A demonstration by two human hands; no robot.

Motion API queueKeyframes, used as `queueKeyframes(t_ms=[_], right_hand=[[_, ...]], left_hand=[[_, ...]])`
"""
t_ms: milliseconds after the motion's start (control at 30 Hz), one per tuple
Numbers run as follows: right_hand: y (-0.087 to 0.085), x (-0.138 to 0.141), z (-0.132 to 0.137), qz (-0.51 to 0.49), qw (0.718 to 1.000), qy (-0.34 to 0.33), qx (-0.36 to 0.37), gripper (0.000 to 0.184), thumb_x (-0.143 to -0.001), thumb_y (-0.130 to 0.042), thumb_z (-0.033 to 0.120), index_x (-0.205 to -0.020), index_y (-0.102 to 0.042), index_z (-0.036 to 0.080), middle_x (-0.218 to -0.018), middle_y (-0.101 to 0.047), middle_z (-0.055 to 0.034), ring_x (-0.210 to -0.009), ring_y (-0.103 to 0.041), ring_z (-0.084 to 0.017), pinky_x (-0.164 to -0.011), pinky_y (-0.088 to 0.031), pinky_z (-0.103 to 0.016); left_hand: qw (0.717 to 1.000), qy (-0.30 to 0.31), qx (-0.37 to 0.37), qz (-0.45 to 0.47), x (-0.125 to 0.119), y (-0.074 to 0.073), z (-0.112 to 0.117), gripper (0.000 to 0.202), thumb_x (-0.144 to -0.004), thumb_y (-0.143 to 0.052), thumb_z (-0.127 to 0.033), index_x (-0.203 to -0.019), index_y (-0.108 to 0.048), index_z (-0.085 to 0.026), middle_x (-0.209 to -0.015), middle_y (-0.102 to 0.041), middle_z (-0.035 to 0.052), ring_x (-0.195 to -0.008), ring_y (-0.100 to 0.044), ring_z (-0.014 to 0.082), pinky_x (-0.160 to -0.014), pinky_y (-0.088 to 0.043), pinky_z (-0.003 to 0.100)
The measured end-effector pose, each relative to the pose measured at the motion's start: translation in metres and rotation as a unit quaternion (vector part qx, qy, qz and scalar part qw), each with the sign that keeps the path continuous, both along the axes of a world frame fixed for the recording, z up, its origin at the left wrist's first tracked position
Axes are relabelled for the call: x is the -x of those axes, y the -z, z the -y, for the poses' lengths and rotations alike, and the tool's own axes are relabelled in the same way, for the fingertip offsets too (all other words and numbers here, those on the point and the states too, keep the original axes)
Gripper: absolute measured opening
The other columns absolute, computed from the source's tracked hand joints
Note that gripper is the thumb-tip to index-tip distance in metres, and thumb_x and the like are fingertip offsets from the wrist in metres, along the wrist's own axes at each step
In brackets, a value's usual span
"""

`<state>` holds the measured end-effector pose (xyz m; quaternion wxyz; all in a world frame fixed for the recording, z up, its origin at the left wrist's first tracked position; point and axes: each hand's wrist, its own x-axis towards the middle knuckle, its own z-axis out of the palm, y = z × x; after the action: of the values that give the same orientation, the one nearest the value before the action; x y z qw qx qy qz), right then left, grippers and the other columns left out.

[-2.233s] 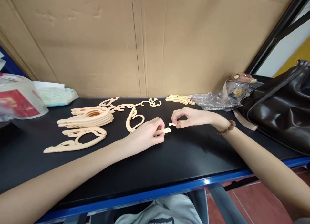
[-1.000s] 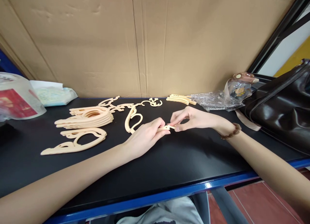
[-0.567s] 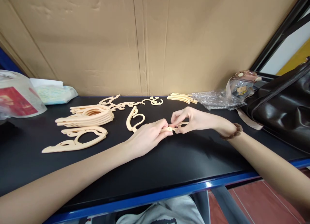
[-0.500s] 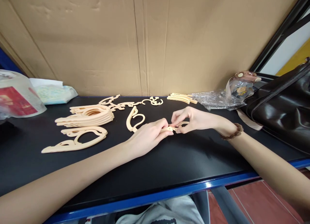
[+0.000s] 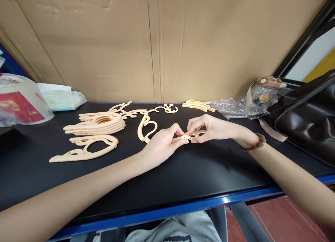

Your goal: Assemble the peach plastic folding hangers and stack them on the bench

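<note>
My left hand (image 5: 161, 144) pinches a beige plastic folding hanger part (image 5: 185, 137) between thumb and fingers over the black table. Meeting it at the fingertips is my right hand (image 5: 209, 128), closed on a thin curved hanger piece (image 5: 201, 132), most of which the fingers cover. Behind my left hand lies a beige hanger arm with a curved loop (image 5: 141, 128); its lower end runs out of sight under the hand, so I cannot tell whether it joins the held part. Left of it are a stack of folded hangers (image 5: 104, 129) and a folded hanger (image 5: 102, 153) in front.
Loose hanger hooks (image 5: 171, 110) and straight arms (image 5: 198, 105) lie toward the cardboard wall (image 5: 104, 43). At right are crumpled clear plastic (image 5: 232, 108), a bottle (image 5: 263, 95) and a black bag (image 5: 309, 120). A tissue pack (image 5: 64, 100) and a plastic tub (image 5: 23, 102) stand left.
The view has shifted slightly, so the things on the table appear a little further right. My left fingers have lifted and bent a bit at the joint; both hands still hold the hanger parts.
</note>
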<state>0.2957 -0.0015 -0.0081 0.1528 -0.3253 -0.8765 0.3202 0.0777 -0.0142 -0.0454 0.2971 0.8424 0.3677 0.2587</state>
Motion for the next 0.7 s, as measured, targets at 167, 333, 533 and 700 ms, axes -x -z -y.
queueKeyframes(t_ms=[167,333,533,700], right_hand=[[0.0007,0.003,0.002,0.005,1.0,0.019,-0.007,0.016,-0.078,-0.066,0.023,-0.09,-0.073,0.017,-0.084,-0.06,-0.0013,-0.068,-0.052,-0.011,-0.061,-0.042,-0.023],[-0.0004,0.005,0.0033,0.016,1.0,0.009,-0.01,0.011,-0.078,-0.064,0.023,-0.084,-0.069,0.016,-0.082,-0.059,-0.0008,-0.067,-0.052,-0.01,-0.061,-0.041,-0.023],[0.0012,0.0043,0.0035,0.014,1.0,0.009,-0.011,0.011,-0.078,-0.064,0.026,-0.08,-0.066,0.016,-0.081,-0.058,-0.0006,-0.068,-0.053,-0.011,-0.061,-0.041,-0.024],[0.001,0.005,0.0051,0.018,0.999,0.021,-0.019,0.01,-0.076,-0.065,0.026,-0.079,-0.066,0.016,-0.08,-0.059,-0.0003,-0.066,-0.051,-0.011,-0.058,-0.039,-0.022]], left_hand=[[1.0,-0.013,0.0,0.003,-0.0009,-0.0002,0.0006,0.021,-0.09,-0.05,-0.042,-0.086,-0.053,-0.021,-0.05,-0.047,-0.0084,-0.044,-0.047,0.0109,-0.049,-0.032,0.022],[1.0,-0.005,-0.01,-0.003,-0.0011,-0.0011,0.0003,0.02,-0.089,-0.052,-0.039,-0.084,-0.054,-0.02,-0.054,-0.05,-0.0065,-0.047,-0.047,0.0107,-0.047,-0.029,0.021],[1.0,-0.002,0.0,-0.011,-0.002,-0.0001,-0.0002,0.02,-0.089,-0.051,-0.039,-0.086,-0.054,-0.02,-0.072,-0.064,-0.0002,-0.06,-0.057,0.0138,-0.051,-0.036,0.022],[1.0,-0.002,-0.002,-0.01,-0.0021,0.0009,-0.0007,0.02,-0.089,-0.051,-0.039,-0.085,-0.054,-0.019,-0.072,-0.064,-0.0002,-0.058,-0.055,0.0129,-0.05,-0.035,0.022]])
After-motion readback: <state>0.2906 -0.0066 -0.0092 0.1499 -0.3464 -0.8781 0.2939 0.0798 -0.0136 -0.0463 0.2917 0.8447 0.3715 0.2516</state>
